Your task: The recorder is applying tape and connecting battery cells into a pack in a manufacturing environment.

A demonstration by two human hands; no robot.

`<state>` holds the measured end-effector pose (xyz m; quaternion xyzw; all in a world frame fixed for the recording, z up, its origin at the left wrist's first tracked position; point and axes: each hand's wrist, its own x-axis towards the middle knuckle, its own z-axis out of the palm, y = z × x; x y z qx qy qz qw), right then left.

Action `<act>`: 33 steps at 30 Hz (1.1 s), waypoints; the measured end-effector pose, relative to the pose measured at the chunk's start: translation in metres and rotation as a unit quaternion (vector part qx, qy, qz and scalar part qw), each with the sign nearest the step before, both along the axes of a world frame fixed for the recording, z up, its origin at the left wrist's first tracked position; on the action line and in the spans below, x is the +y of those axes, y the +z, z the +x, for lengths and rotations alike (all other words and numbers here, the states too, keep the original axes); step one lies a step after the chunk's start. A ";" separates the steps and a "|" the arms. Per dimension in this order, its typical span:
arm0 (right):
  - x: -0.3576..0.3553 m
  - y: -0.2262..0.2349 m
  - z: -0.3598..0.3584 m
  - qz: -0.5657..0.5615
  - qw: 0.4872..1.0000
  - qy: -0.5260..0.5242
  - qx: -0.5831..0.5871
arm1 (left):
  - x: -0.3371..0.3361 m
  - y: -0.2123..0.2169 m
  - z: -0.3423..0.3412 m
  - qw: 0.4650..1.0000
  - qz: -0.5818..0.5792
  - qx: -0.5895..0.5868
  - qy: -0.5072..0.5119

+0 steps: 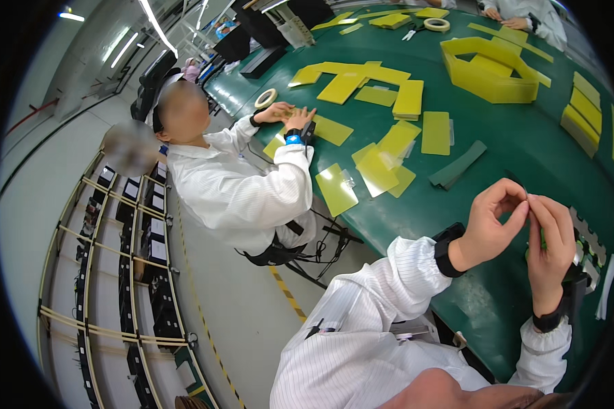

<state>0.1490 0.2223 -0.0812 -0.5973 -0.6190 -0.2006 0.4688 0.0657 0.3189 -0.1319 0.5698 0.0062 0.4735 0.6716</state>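
My left hand (491, 221) and my right hand (551, 242) meet fingertip to fingertip above the green table (481, 300). Both are pinched closed. A thin dark sliver (516, 178) shows just behind the left fingers; what the fingertips hold is too small to make out. Beside and partly behind my right hand lies a silver and green piece with a notched edge (589, 238). A white strip (607, 286) is to its right. Left of my hands, a few dark green strips (457, 165) lie overlapped on the table.
Yellow sheets (375, 170) lie scattered toward the co-worker (239, 177), whose hands press on sheets at the left. Farther back stand a yellow multi-sided frame (488, 78), stacked yellow pieces (582, 112), tape rolls (436, 24) and scissors (411, 31). Another person works at the far edge.
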 end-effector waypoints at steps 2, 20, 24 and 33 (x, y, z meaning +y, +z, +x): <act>0.001 -0.004 0.000 -0.002 1.000 0.001 0.000 | 0.001 -0.003 -0.001 1.000 0.012 0.000 0.009; 0.001 -0.007 -0.005 -0.004 1.000 0.000 0.025 | 0.001 -0.005 -0.003 1.000 0.003 -0.004 -0.005; 0.000 -0.006 -0.007 -0.006 0.999 0.000 0.035 | 0.001 -0.007 -0.002 1.000 0.000 -0.013 -0.013; -0.002 -0.006 -0.008 -0.016 0.994 0.027 0.103 | 0.001 -0.005 -0.003 0.999 -0.008 -0.032 -0.044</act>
